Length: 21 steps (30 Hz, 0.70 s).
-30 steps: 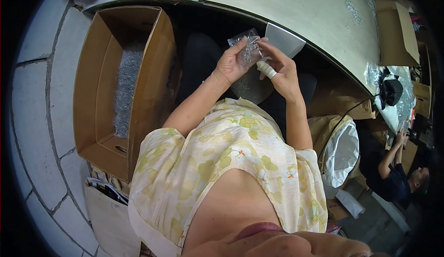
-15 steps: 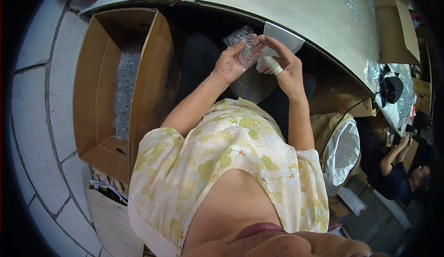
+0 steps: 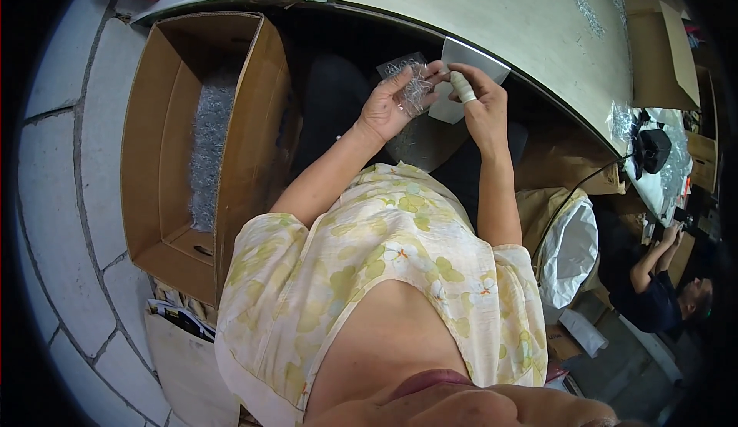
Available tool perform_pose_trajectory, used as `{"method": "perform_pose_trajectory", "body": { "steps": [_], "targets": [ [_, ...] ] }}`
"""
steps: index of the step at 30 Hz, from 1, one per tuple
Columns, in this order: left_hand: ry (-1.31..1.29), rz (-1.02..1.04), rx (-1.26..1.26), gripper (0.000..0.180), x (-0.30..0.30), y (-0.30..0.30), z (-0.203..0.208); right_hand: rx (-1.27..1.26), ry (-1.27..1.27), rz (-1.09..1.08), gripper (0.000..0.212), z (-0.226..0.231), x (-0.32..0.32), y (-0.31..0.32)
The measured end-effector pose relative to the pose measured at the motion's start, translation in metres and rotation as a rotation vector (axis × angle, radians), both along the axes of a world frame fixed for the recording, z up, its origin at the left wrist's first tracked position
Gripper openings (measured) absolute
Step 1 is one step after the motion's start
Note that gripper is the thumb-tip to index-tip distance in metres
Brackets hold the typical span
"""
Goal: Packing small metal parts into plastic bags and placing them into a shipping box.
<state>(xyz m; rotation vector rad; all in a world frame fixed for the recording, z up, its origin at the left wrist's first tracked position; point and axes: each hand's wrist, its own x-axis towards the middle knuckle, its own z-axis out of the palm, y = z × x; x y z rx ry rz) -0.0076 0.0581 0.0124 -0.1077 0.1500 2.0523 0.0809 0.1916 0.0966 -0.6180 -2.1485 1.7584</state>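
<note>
My left hand (image 3: 384, 110) is closed around a small clear plastic bag (image 3: 416, 89) of thin, shiny wire-like pieces. The bag lies across the palm and fingers, its upper end sticking out past my thumb. Close to its right, my right hand (image 3: 484, 112) has thumb and forefinger brought together in a pinch near the left fingertips. A pale wrap covers the right thumb. Whatever sits in that pinch is too small to make out. Both hands are above my lap, in front of the table edge.
A whitish sheet (image 3: 465, 79) slants down from the table (image 3: 461, 4) behind my hands. On the left, an open cardboard box (image 3: 173, 131) contains a heap of clear, shiny material (image 3: 211, 150). A white-lined sack (image 3: 569, 250) stands at right, with another person (image 3: 657, 292) beyond.
My right thumb and forefinger, spread apart before, have closed into a pinch. The left hand and its bag have shifted slightly to the right.
</note>
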Motion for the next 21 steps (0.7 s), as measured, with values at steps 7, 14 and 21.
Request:
{"method": "perform_pose_trajectory", "body": {
  "steps": [7, 14, 21],
  "targets": [
    [0.007, -0.020, -0.057, 0.036, 0.001, 0.000, -0.001, 0.102, -0.050, -0.020, 0.018, 0.000, -0.005, 0.002],
    [0.070, -0.014, -0.097, 0.029, 0.008, 0.002, -0.006, 0.355, -0.331, 0.110, 0.019, 0.009, -0.020, -0.005],
    [0.020, 0.005, -0.092, 0.029, 0.002, -0.001, -0.001, 0.111, -0.233, 0.145, 0.017, 0.014, -0.011, 0.005]
  ]
}}
